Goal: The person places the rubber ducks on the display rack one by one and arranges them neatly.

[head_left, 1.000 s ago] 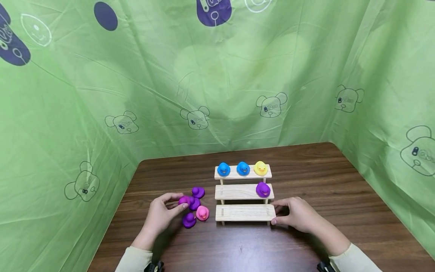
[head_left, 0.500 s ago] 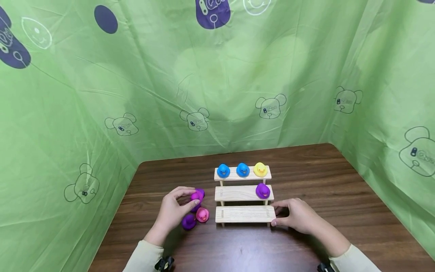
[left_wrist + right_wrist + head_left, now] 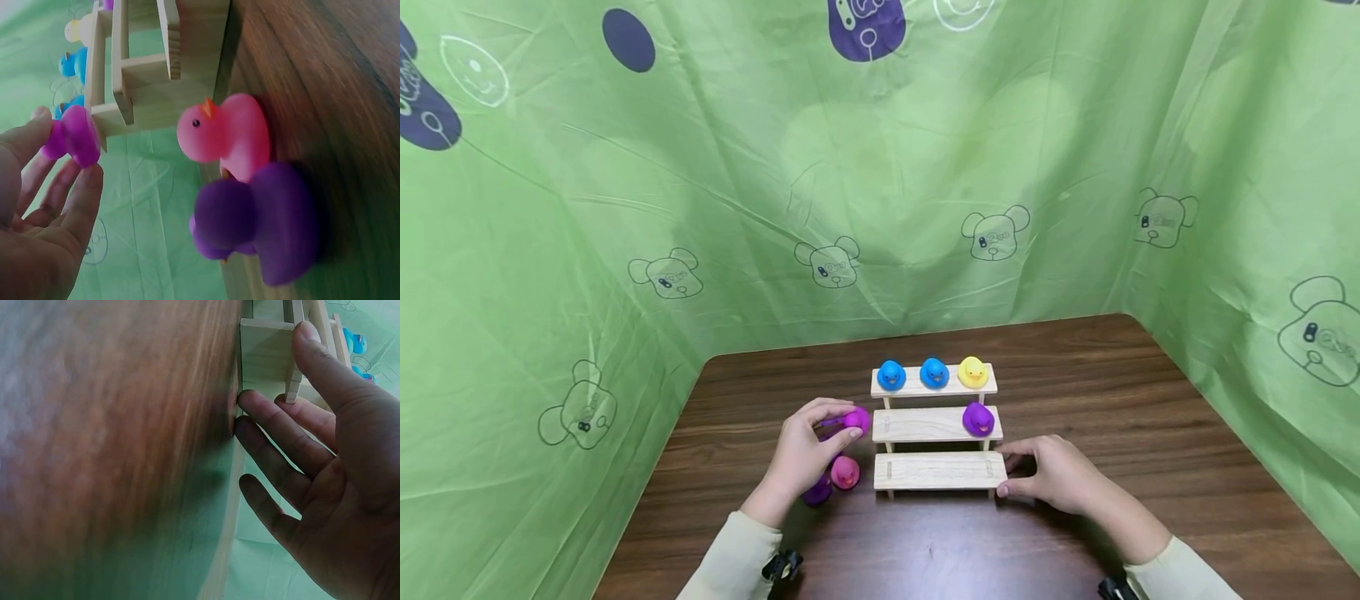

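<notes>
A magenta rubber duck is pinched between the thumb and fingers of my left hand, raised off the table just left of the wooden stand's middle step. In the left wrist view a pink duck and a dark purple duck sit on the table, with another purple one partly hidden behind. My right hand holds the right end of the lowest step of the three-step wooden stand. The right wrist view has its thumb and index finger either side of that board's end.
Two blue ducks, left and middle, and a yellow duck line the top step. A purple duck sits at the right of the middle step. Green printed cloth hangs around the brown table.
My left hand has carried the magenta duck to the right and away from me, over the other ducks and up to the stand. The right hand has stayed in place.
</notes>
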{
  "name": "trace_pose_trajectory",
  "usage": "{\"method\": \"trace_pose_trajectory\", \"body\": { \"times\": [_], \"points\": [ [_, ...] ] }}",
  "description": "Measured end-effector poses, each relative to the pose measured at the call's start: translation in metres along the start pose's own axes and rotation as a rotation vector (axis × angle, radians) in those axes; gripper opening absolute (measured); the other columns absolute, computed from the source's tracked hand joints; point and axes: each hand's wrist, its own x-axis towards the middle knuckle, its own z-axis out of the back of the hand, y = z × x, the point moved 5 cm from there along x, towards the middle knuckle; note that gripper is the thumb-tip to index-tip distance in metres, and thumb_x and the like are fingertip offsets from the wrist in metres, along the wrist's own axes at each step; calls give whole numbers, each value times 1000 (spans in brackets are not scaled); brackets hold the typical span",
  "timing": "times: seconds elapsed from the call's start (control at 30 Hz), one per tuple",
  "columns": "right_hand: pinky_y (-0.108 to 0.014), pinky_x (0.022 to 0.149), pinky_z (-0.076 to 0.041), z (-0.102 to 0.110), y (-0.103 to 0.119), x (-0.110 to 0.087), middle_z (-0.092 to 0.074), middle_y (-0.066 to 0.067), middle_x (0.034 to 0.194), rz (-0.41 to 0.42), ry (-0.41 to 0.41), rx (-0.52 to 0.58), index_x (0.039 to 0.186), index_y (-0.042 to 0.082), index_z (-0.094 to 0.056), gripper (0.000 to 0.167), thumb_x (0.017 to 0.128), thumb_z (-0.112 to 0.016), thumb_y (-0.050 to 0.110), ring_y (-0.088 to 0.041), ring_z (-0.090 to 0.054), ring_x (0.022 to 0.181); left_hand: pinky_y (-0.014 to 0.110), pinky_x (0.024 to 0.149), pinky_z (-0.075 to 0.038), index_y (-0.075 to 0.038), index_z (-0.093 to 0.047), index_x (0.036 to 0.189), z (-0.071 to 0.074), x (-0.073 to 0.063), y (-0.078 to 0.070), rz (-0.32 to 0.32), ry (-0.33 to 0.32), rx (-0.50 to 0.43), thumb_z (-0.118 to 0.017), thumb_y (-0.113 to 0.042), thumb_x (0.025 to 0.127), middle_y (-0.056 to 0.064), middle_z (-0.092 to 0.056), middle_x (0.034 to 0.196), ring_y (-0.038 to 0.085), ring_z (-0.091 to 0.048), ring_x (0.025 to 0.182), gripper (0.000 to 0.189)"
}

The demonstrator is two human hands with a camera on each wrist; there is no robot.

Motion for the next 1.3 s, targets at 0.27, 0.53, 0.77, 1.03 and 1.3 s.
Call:
{"method": "trace_pose_trajectory", "body": {
  "times": [0.27,0.53,0.77,1.03,1.3],
  "points": [
    [-37,85,-57,0,0,0,-70,28,88,-9,1,-8,124,20,-76,59,78,-89,54,-5,-69,94,39,92,-61,-7,-80,111,-18,9,-12,17,-2,-140,-91,-9,82,3,-74,115,23,-74,106,31],
    [-37,85,-57,1,1,0,-70,28,87,-8,3,-6,124,20,-76,58,78,-89,54,-4,-70,93,34,90,-61,-6,-79,111,-42,15,-12,24,55,-275,-90,-10,84,6,-73,115,25,-75,105,29],
    [-37,85,-57,0,0,0,-71,27,88,-6,3,-1,124,19,-76,59,79,-88,54,-4,-70,93,31,93,-59,-8,-80,112,-60,18,-19,23,81,-220,-91,-11,83,2,-71,116,20,-73,107,30],
    [-36,84,-56,0,1,1,-71,27,88,-9,0,-2,123,20,-76,58,78,-88,54,-4,-69,93,30,94,-59,-10,-81,111,-74,23,-26,-8,74,-128,-92,-15,83,-4,-73,112,14,-72,107,31],
    [-37,85,-57,1,3,0,-71,27,88,-8,-1,-4,124,18,-76,59,78,-89,52,-5,-70,94,30,91,-58,-19,-82,109,-87,27,-33,-25,81,-16,-93,-23,82,-12,-76,104,8,-70,102,30]
  ]
}}
